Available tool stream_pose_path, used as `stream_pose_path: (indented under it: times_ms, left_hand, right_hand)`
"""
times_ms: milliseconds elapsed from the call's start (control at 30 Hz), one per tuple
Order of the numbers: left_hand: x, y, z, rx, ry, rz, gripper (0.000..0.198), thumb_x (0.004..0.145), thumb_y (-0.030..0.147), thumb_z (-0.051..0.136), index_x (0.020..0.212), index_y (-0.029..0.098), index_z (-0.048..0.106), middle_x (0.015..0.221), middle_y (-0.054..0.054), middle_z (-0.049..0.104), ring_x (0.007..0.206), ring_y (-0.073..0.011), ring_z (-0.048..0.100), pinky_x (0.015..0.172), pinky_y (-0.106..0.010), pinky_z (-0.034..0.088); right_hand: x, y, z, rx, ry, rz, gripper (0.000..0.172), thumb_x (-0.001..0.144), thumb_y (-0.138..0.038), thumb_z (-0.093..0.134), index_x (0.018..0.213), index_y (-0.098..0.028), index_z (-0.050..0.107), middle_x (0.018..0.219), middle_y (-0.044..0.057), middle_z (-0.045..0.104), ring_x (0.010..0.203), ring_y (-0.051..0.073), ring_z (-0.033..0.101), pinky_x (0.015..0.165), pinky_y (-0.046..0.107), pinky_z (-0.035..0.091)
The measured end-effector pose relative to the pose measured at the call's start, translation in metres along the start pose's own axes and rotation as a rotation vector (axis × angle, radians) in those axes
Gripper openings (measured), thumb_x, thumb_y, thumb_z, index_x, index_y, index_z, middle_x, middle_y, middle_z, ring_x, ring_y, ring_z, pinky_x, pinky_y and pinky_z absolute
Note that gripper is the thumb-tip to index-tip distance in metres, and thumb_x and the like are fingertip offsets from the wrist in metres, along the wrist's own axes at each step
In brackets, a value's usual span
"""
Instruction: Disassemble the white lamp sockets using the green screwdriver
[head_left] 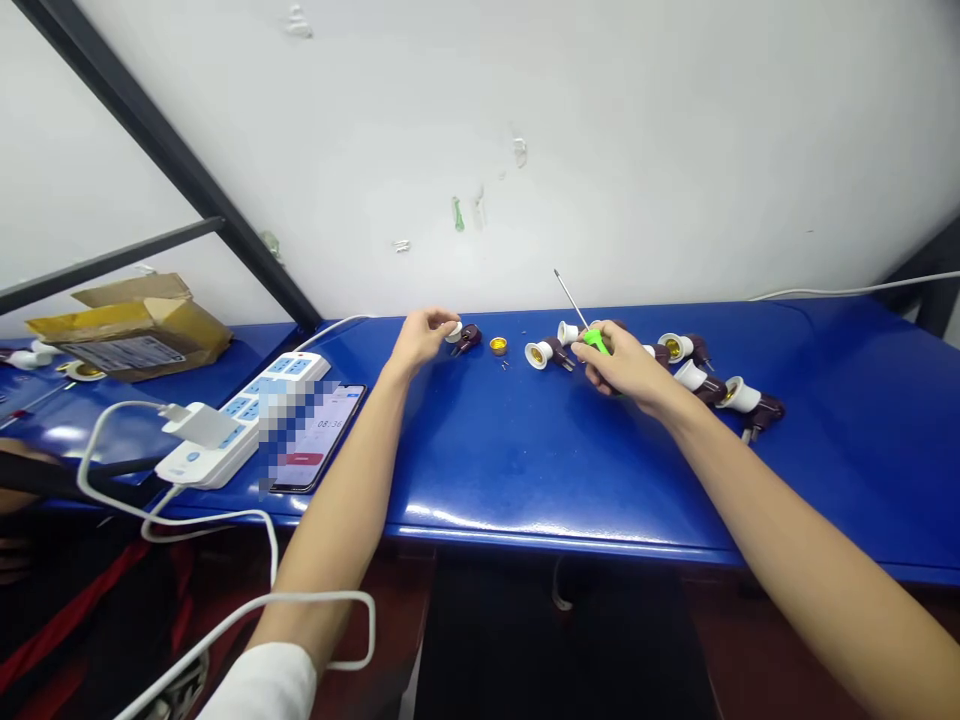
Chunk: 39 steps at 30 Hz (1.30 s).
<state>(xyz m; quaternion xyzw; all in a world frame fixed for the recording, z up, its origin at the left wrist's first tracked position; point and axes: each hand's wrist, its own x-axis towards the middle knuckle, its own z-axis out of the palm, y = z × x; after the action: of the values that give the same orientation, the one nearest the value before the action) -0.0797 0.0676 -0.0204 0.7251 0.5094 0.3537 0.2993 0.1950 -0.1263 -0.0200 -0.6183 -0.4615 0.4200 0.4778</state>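
white sleeve (259, 685) up close, then the left hand (429, 335) pinching a white socket piece (453, 332); brown plug (471, 337) sits just right of those fingertips, prongs angled nearside-left (left hand's way nearer), while the right hand (611, 360) grips a green-handled screwdriver (597, 341), tip up-left

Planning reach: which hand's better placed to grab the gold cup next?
Left, likely: the left hand, touching a white piece, is nearer the gold cup. The right hand holds the green-handled screwdriver, farther off.
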Motion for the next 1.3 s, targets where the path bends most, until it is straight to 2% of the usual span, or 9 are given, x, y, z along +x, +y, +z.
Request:
stream_pose_path:
  times_ms: [133, 367, 433, 633, 967, 1300]
  left_hand:
    - [0.003, -0.005, 0.000, 0.007, 0.032, 0.066, 0.014, 0.077, 0.027, 0.081, 0.089, 0.019, 0.082, 0.094, -0.007, 0.083, 0.091, -0.0224, 0.072, 0.093, -0.037, 0.056]
    - [0.003, -0.005, 0.003, 0.144, -0.010, 0.191, 0.015, 0.078, 0.030, 0.078, 0.086, 0.019, 0.084, 0.084, -0.006, 0.081, 0.082, -0.0214, 0.068, 0.085, -0.036, 0.053]
    - [0.002, -0.005, 0.004, 0.161, -0.013, 0.191, 0.016, 0.079, 0.029, 0.076, 0.088, 0.019, 0.086, 0.085, -0.006, 0.082, 0.084, -0.0224, 0.070, 0.085, -0.036, 0.053]
    - [-0.001, -0.002, 0.007, 0.186, -0.015, 0.234, 0.016, 0.084, 0.026, 0.071, 0.088, 0.020, 0.085, 0.098, -0.008, 0.085, 0.096, -0.0255, 0.075, 0.098, -0.039, 0.055]
    - [0.000, -0.004, 0.008, 0.257, 0.005, 0.265, 0.014, 0.084, 0.026, 0.071, 0.089, 0.020, 0.083, 0.096, -0.007, 0.084, 0.088, -0.0228, 0.071, 0.087, -0.035, 0.055]
    - [-0.001, -0.003, 0.011, 0.310, -0.007, 0.252, 0.016, 0.083, 0.025, 0.073, 0.095, 0.021, 0.083, 0.100, -0.007, 0.084, 0.085, -0.0228, 0.070, 0.088, -0.037, 0.056]
  right_hand:
    - [0.000, 0.001, 0.000, 0.004, 0.000, 0.002, 0.015, 0.103, -0.028, 0.065, 0.105, -0.024, 0.052, 0.055, -0.008, 0.053, 0.044, 0.010, 0.047, 0.040, 0.018, 0.036]
    - [0.002, 0.002, 0.000, 0.010, -0.003, -0.004, 0.015, 0.103, -0.027, 0.065, 0.103, -0.025, 0.050, 0.055, -0.009, 0.054, 0.043, 0.010, 0.046, 0.041, 0.019, 0.036]
    - [0.002, 0.002, 0.000, 0.005, -0.008, -0.008, 0.015, 0.104, -0.028, 0.064, 0.102, -0.025, 0.049, 0.055, -0.008, 0.054, 0.044, 0.010, 0.046, 0.040, 0.019, 0.036]
    - [0.004, 0.005, -0.001, 0.013, -0.016, -0.019, 0.022, 0.100, -0.033, 0.068, 0.101, -0.026, 0.048, 0.056, -0.008, 0.055, 0.044, 0.011, 0.047, 0.041, 0.019, 0.036]
    - [0.003, 0.004, 0.000, 0.014, -0.006, -0.017, 0.017, 0.102, -0.030, 0.065, 0.099, -0.026, 0.048, 0.055, -0.008, 0.054, 0.044, 0.011, 0.047, 0.040, 0.019, 0.035]
    - [0.002, 0.002, 0.000, 0.022, -0.005, -0.009, 0.020, 0.101, -0.031, 0.068, 0.100, -0.026, 0.049, 0.058, -0.009, 0.054, 0.045, 0.010, 0.047, 0.041, 0.019, 0.036]
